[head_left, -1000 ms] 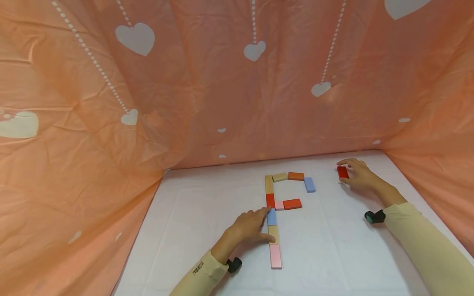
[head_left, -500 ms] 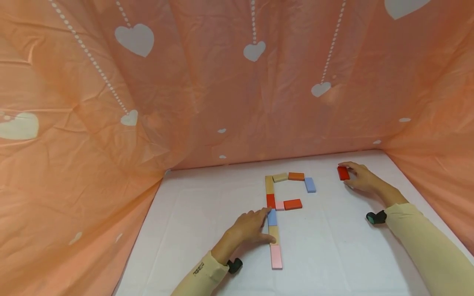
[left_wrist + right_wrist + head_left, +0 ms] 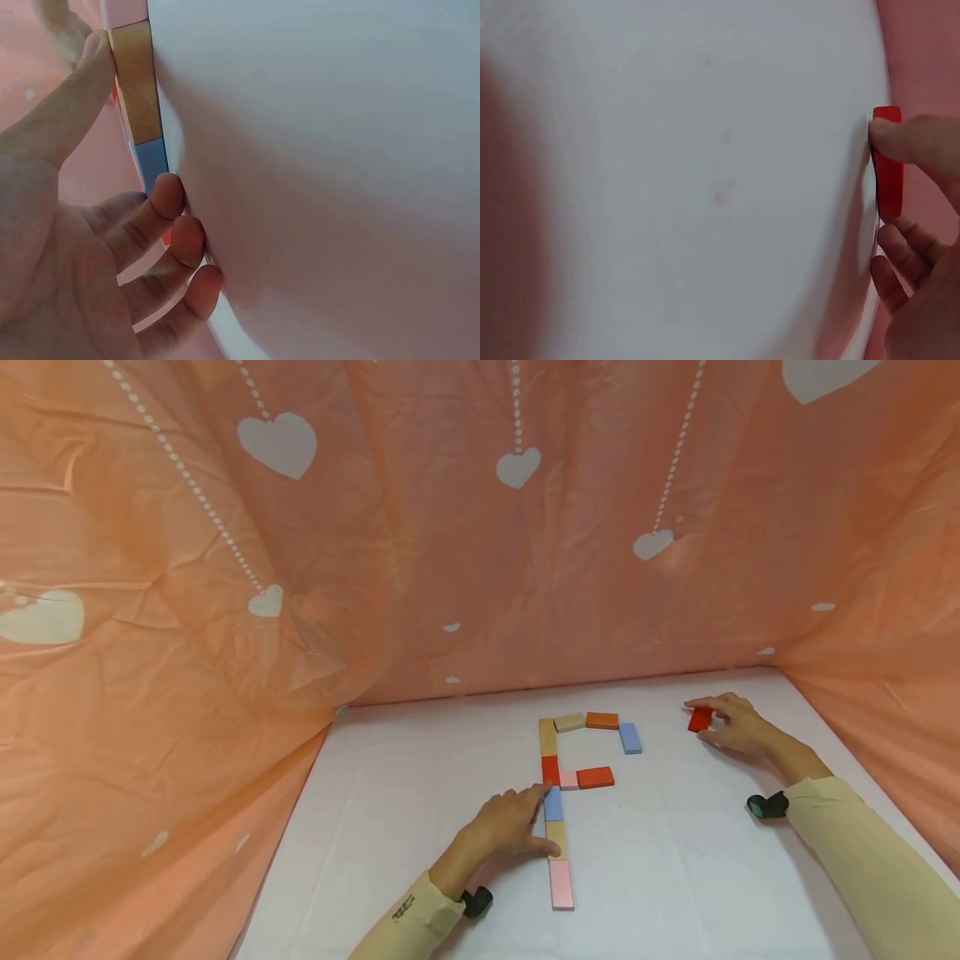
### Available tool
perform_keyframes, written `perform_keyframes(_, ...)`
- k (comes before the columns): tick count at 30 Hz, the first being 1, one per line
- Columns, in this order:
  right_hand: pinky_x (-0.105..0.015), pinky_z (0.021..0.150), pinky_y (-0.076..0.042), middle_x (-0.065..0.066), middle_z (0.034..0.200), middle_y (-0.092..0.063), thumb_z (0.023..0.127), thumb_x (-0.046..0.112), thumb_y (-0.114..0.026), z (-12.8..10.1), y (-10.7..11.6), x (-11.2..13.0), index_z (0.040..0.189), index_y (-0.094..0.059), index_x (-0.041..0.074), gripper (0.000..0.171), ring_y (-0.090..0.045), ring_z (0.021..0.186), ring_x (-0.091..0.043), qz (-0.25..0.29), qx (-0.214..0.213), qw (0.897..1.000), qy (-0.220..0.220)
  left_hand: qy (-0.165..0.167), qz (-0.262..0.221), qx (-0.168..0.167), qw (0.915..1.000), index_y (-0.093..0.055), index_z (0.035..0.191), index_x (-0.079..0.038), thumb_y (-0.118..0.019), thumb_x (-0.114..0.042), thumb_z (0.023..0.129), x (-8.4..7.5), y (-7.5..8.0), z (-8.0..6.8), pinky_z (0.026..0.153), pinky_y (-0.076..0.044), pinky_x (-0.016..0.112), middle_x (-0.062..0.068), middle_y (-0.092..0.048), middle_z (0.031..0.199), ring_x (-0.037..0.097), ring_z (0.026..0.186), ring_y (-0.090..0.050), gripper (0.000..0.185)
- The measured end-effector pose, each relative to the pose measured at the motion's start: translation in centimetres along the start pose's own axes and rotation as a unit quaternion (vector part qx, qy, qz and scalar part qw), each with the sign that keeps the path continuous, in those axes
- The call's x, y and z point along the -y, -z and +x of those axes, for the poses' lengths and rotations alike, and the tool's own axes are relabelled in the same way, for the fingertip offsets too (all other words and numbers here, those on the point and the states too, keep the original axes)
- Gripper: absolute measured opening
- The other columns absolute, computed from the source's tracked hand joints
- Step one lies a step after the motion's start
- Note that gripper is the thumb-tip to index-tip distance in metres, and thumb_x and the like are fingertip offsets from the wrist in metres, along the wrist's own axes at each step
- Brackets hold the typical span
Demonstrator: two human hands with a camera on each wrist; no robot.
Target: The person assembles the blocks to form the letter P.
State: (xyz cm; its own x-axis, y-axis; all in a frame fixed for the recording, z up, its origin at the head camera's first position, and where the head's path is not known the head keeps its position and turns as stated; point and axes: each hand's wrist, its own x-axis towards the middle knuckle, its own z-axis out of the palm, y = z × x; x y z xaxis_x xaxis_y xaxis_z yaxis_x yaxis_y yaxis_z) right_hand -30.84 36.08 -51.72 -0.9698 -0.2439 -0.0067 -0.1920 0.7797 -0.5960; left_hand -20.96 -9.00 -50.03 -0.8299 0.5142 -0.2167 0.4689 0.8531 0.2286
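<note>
In the head view my left hand (image 3: 504, 823) lies over the left side of a column of flat blocks. Its thumb touches a tan block (image 3: 136, 82), and its index fingertip reaches the join between a red block (image 3: 551, 768) and a blue block (image 3: 553, 805). The left wrist view shows those fingers loosely bent. At the far right my right hand (image 3: 737, 724) pinches a separate red block (image 3: 889, 176) between thumb and fingers. That block is low over the cloth; whether it touches, I cannot tell. A pink block (image 3: 561, 885) ends the column at the near side.
From the column's upper tan block (image 3: 547, 737), a cream block (image 3: 570, 722), an orange block (image 3: 602, 720) and a light blue block (image 3: 631, 738) curve rightward. A short pink block (image 3: 569, 780) and a red-orange block (image 3: 596, 777) branch below. Peach curtains (image 3: 420, 568) border the white cloth (image 3: 667, 860).
The red block at my right hand has turned, its far end now leaning right, and the right hand has shifted slightly rightward and nearer. My left hand stays on the column.
</note>
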Motion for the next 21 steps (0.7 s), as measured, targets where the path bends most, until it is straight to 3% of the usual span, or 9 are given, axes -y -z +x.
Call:
perform_keyframes(7,-0.066,0.093,-0.048,-0.026,0.130,-0.050,0.096,0.017,-0.078,-0.52,0.12,-0.22,0.146,-0.061,0.004,0.055,-0.044,0.116,-0.046,-0.010,0.004,1.000,0.006,0.002,0.000,0.001,1.0000,-0.041,0.164,-0.014,-0.087,-0.064,0.082,0.09,-0.13,0.05,0.106,-0.052,0.042,0.004,-0.063,0.150,0.022,0.116,-0.063,0.106)
perform_keyframes(12,-0.056,0.088,-0.048,-0.025,0.127,-0.052,0.098,0.010,-0.072,-0.84,0.19,-0.54,0.145,-0.063,0.005,0.047,-0.046,0.113,-0.042,-0.013,0.002,1.000,0.010,0.002,0.001,0.003,1.0000,-0.041,0.164,-0.014,-0.086,-0.064,0.082,0.12,-0.27,0.03,0.107,-0.051,0.043,0.004,-0.062,0.151,0.023,0.118,-0.063,0.106)
perform_keyframes(16,-0.049,0.083,-0.045,-0.024,0.120,-0.056,0.098,0.002,-0.069,-0.92,0.35,-0.43,0.138,-0.067,0.004,0.040,-0.047,0.106,-0.039,-0.011,-0.021,0.999,0.024,0.002,-0.002,0.002,1.0000,-0.041,0.165,-0.014,-0.086,-0.064,0.083,0.10,-0.16,0.03,0.108,-0.051,0.043,0.004,-0.063,0.150,0.022,0.117,-0.063,0.106)
perform_keyframes(21,-0.050,0.082,-0.043,-0.025,0.114,-0.060,0.094,0.000,-0.075,-0.88,0.45,-0.28,0.128,-0.071,0.002,0.034,-0.051,0.103,-0.041,-0.030,-0.051,0.997,0.050,0.004,-0.002,0.000,1.0000,-0.041,0.165,-0.015,-0.086,-0.064,0.083,0.08,-0.09,0.01,0.107,-0.051,0.042,0.002,-0.064,0.148,0.020,0.113,-0.062,0.105)
